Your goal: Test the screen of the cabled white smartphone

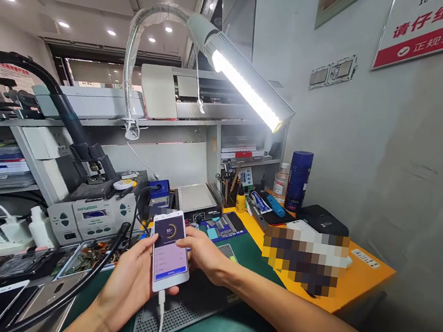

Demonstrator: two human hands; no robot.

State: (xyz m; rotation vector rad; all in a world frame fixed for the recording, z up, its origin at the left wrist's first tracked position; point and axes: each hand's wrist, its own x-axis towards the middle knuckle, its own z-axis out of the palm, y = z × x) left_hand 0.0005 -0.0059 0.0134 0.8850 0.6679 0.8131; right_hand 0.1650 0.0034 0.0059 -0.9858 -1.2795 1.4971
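Observation:
A white smartphone (170, 252) is held upright over the workbench, its lit screen showing a dial reading 55 and a blue button near the bottom. My left hand (129, 279) grips it from the left and below, thumb along the left edge. My right hand (203, 254) holds its right edge, with the thumb over the screen and the fingers partly behind the phone. A white charging cable (161, 317) is plugged into the phone's bottom end. Under the hands lies a dark perforated mat (183, 320) on a green work mat (240, 322).
At left stand a soldering station (94, 217) with a black hose, a parts tray (88, 251) and several phones. A lit lamp (250, 82) hangs above. A yellow bottle (240, 201), a blue can (298, 179) and a black case (326, 220) stand at the right.

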